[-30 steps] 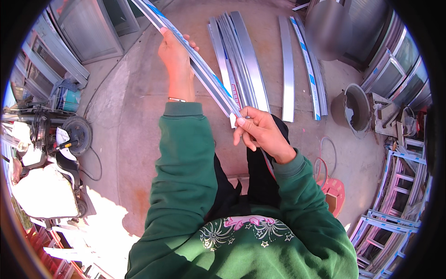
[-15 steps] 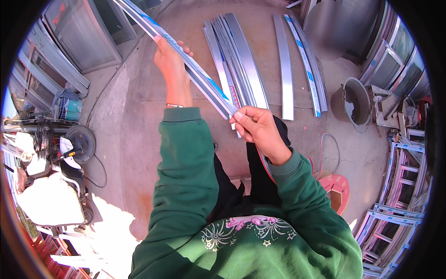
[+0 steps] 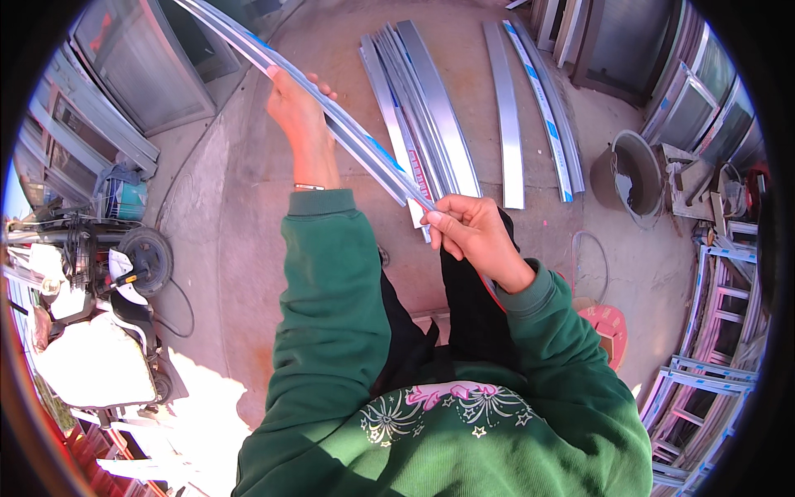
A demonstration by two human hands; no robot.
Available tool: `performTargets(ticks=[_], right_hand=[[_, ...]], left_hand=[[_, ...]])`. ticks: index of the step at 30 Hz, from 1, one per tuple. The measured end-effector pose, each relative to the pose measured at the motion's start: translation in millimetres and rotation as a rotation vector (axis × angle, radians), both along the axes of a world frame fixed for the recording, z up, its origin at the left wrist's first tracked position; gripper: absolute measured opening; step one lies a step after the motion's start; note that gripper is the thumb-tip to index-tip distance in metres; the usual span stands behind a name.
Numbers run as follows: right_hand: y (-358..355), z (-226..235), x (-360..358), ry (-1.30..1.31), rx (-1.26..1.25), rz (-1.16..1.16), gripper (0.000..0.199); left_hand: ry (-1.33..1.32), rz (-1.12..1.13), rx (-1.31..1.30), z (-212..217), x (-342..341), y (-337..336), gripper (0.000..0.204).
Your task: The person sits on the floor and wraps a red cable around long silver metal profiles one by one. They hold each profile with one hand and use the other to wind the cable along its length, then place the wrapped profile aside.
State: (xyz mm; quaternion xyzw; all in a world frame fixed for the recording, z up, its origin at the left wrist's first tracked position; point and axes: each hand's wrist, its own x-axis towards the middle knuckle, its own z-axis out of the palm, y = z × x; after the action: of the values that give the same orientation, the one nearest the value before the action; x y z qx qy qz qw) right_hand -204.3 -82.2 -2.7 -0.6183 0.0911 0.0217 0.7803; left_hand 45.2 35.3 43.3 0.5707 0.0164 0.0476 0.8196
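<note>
A long, slim silvery metal profile [image 3: 364, 160] with blue-marked film slants from the upper left toward my lap. My left hand [image 3: 300, 112] is wrapped around it partway along, palm beneath and fingertips showing over the far edge. At the near end, my right hand [image 3: 479, 240] is closed, thumb and forefinger pinching the end of a thin strip [image 3: 416, 189] that runs along the profile. That pinched end sticks out slightly past the profile's own end. Below lies a bundle of silvery metal profiles [image 3: 439, 108] on the ground.
More profiles [image 3: 509, 124] lie to the right, near a dark bucket [image 3: 627, 176]. A red stool [image 3: 609, 327] stands by my right side. Window frames [image 3: 704, 364] are stacked at right, glazed panels [image 3: 141, 66] lean at upper left, and a scooter [image 3: 99, 331] is parked at left.
My right hand has moved slightly right and nearer me, drawing the strip's end farther from the profile's end. My left hand and the profile have shifted a little left.
</note>
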Motion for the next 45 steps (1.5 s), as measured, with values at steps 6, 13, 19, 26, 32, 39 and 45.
performTargets(ticks=[6,13,19,26,32,39,45], right_hand=[[-4,-3,20,0.017,0.199,0.142,0.020],[-23,-8,-34,0.179,-0.307,0.089,0.020],[-5,-10,-26,0.045,-0.173,0.005,0.020],[3,-16,-12,-0.058,-0.151,-0.108,0.018],[19,-6,19,-0.083,-0.061,-0.063,0.019],[0,8,-12,0.115,-0.127,0.072,0.021],[17,7,11,-0.010,0.031,-0.021,0.019]], left_hand=[[-0.008,0.026,0.045,-3,5,1,0.050],[-0.076,0.094,0.103,-2,8,10,0.051],[-0.063,0.099,0.109,2,5,5,0.051],[-0.029,0.125,0.075,4,5,5,0.050],[-0.022,0.062,0.076,4,0,3,0.049],[-0.003,0.028,0.038,0,3,9,0.050],[0.018,0.000,0.031,0,-9,-4,0.052]])
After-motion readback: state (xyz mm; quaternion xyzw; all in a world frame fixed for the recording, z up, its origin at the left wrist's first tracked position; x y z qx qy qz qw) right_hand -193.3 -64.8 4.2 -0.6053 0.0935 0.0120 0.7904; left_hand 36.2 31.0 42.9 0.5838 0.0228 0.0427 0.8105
